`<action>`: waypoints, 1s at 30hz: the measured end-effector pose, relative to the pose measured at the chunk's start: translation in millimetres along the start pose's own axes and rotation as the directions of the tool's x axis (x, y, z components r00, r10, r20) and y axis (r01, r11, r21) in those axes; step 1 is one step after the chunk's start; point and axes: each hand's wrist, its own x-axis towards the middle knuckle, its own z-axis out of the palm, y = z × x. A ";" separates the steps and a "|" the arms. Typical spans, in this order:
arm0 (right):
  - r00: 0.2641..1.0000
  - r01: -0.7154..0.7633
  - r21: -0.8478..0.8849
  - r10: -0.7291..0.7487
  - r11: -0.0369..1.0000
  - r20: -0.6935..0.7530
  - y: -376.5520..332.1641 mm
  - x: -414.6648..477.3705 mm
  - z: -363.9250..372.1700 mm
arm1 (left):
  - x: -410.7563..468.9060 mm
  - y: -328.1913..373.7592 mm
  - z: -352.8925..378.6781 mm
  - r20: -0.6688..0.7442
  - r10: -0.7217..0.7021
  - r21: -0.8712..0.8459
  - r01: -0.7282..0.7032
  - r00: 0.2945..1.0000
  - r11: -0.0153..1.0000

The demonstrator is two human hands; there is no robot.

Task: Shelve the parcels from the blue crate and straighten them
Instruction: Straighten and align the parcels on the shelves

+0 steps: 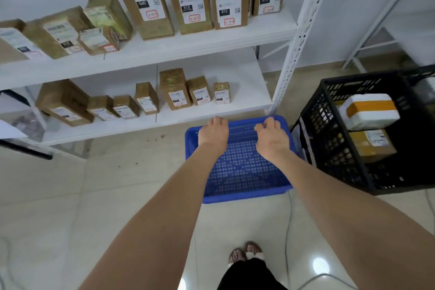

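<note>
Blue crate [240,172] is lying under left hand [213,135] and right hand [271,138], both gripping its far rim, fingertips hiding behind.

Both arms outstretched (forearms bare), left hand [213,133] and right hand [270,135] apparently curled over blue crate [240,172].

The fingertips of the left grip [213,133] and right grip [270,135] curl out of sight over the far rim of the blue crate [242,172]. The top edge crops the tall parcels [188,0]; the left edge crops the end parcel [14,42]. Lower-shelf labels [176,97] are too small to read. The black crate [329,139] runs off the right edge, its wall hiding part of its boxes [369,110].
</note>
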 end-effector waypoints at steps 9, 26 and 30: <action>0.979 0.198 0.053 -0.195 0.979 -0.060 -96.1 -13.2 -17.3 | -54.7 -67.8 -18.1 -0.041 -0.221 -0.012 0.221 0.974 0.975; 0.764 0.431 -0.054 -0.396 0.901 -0.509 -374.9 -3.2 -225.8 | -131.6 -332.3 -192.3 -0.412 -0.362 0.041 0.414 0.836 0.910; 0.652 0.455 -0.084 -0.396 0.886 -0.646 -449.9 -3.0 -294.5 | -148.8 -413.9 -260.1 -0.553 -0.286 0.103 0.405 0.783 0.908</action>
